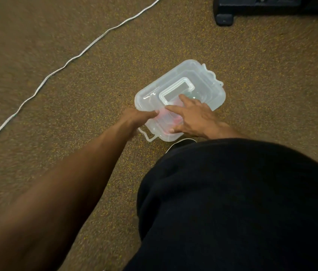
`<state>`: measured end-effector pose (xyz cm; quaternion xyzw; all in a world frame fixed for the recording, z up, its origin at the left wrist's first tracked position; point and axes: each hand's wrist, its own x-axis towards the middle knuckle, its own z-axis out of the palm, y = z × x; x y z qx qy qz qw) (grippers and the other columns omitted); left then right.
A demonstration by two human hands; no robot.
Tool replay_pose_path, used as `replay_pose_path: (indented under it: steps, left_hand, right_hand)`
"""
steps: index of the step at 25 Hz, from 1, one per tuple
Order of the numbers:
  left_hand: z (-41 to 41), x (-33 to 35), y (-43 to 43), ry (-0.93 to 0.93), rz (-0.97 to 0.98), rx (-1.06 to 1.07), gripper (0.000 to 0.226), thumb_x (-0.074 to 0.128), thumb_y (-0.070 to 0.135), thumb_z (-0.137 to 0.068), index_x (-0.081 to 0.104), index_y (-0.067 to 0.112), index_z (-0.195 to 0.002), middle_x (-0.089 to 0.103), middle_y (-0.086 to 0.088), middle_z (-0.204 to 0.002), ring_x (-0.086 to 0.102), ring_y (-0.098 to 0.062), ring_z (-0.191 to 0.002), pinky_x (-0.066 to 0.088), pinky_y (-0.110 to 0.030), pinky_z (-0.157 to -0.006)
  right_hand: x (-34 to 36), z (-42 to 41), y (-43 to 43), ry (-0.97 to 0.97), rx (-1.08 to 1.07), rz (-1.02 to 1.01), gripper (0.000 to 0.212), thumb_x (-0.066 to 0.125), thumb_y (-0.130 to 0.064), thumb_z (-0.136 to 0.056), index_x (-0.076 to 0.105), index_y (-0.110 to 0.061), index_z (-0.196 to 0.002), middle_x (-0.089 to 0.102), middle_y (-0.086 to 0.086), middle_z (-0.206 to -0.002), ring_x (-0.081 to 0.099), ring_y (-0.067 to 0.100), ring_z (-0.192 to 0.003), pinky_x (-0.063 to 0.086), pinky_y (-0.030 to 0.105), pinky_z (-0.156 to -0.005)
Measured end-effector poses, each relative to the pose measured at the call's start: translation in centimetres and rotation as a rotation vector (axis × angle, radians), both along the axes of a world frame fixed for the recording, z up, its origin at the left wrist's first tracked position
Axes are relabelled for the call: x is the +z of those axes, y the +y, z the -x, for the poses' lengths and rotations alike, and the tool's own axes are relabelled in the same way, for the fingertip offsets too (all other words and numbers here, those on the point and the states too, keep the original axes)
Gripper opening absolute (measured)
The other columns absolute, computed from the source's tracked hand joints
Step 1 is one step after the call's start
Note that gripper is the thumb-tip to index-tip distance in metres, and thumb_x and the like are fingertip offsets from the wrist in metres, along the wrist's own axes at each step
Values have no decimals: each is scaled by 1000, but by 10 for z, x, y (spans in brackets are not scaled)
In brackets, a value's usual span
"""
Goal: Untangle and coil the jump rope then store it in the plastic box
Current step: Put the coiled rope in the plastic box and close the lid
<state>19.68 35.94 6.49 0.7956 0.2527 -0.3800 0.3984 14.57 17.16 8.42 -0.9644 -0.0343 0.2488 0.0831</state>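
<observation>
A clear plastic box with its lid on lies on the brown speckled carpet. Something pink or red shows faintly through the lid near my fingers; I cannot tell what it is. My left hand holds the box's near left edge, thumb on the lid. My right hand lies flat on the lid with fingers spread, thumb at the near rim. A white latch sticks out at the near end, and another latch sits at the far end.
A white cord runs across the carpet from the top middle to the left edge. A black base of some equipment stands at the top right. My knee in black trousers and a shoe sit just below the box.
</observation>
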Motion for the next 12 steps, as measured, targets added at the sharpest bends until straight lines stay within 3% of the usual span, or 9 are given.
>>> replay_pose_path:
  steps: [4, 7, 12]
  left_hand:
    - [0, 2, 3, -21, 68, -35, 68, 81, 49, -72, 58, 10, -121, 70, -13, -111, 70, -27, -87, 59, -43, -79]
    - [-6, 6, -1, -5, 86, -36, 60, 83, 40, -73, 60, 5, -116, 70, -12, -93, 71, -25, -78, 60, -41, -73]
    - [-9, 10, -3, -14, 76, -107, 58, 81, 36, -77, 57, 6, -120, 71, -13, -98, 73, -26, -78, 61, -40, -69]
  right_hand:
    - [-4, -1, 7, 17, 12, 15, 85, 65, -58, -85, 14, -52, -153, 6, 12, -167, 20, 39, -150, 22, 60, -118]
    - [-1, -4, 10, 47, 49, 42, 80, 63, -54, -88, 14, -55, -151, 3, 17, -166, 19, 42, -149, 21, 63, -117]
    - [3, -6, 13, 71, 54, 59, 79, 62, -53, -90, 13, -56, -151, 3, 18, -165, 22, 43, -148, 23, 63, -116]
